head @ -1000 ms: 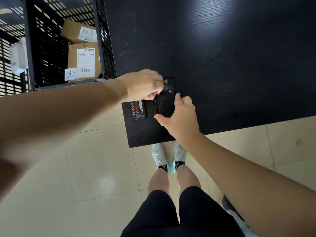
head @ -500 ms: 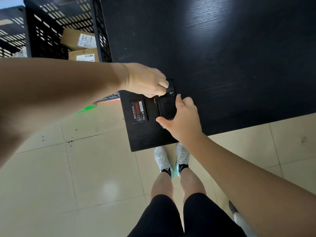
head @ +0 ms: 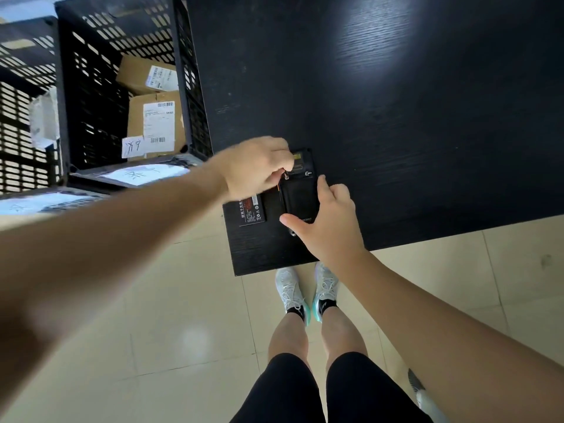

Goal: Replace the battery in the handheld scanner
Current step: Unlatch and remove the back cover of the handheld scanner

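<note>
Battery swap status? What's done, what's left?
Done: one battery lies loose on the black table, left of the scanner. In hand: scanner lies face down; right hand steadies its lower end while left hand works near the top of its back. Left: whether a battery is seated can't be told; finishing the latch, then checking.

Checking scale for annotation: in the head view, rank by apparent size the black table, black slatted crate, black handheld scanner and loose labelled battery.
1. Black table
2. Black slatted crate
3. Black handheld scanner
4. Loose labelled battery, partly hidden by the left hand
</note>
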A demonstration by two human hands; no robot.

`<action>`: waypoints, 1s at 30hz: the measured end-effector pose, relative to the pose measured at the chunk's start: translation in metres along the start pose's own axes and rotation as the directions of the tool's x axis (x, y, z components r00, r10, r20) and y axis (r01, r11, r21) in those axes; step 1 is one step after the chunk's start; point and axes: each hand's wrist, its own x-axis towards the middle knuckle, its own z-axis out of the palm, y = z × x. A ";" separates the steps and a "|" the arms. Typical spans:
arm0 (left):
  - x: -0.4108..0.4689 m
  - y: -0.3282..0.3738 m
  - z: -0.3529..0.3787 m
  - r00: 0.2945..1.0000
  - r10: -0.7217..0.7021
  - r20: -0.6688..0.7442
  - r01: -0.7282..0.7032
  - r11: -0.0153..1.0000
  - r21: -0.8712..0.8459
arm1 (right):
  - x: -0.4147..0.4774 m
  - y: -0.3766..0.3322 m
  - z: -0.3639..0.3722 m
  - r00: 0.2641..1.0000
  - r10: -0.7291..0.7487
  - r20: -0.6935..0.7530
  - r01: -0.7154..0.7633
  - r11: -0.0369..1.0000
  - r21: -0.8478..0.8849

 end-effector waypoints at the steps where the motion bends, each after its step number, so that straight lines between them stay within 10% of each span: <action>1: -0.013 0.016 0.007 0.968 -0.206 -0.142 0.187 0.973 -0.134 | 0.001 0.004 -0.003 1.000 0.026 0.011 -0.027 0.995 0.092; 5: -0.034 0.093 0.046 0.565 -0.819 -0.097 0.639 0.509 -0.577 | 0.021 0.026 -0.025 0.992 0.012 -0.122 0.016 0.975 0.224; 11: -0.002 0.143 0.079 0.314 -0.949 -0.018 0.744 0.258 -0.616 | 0.067 0.034 -0.058 0.946 -0.323 0.030 0.319 0.944 0.082; 30: 0.003 0.147 0.093 0.243 -0.966 -0.090 0.820 0.254 -0.514 | 0.107 0.017 -0.068 0.709 -0.590 0.385 0.648 0.761 -0.028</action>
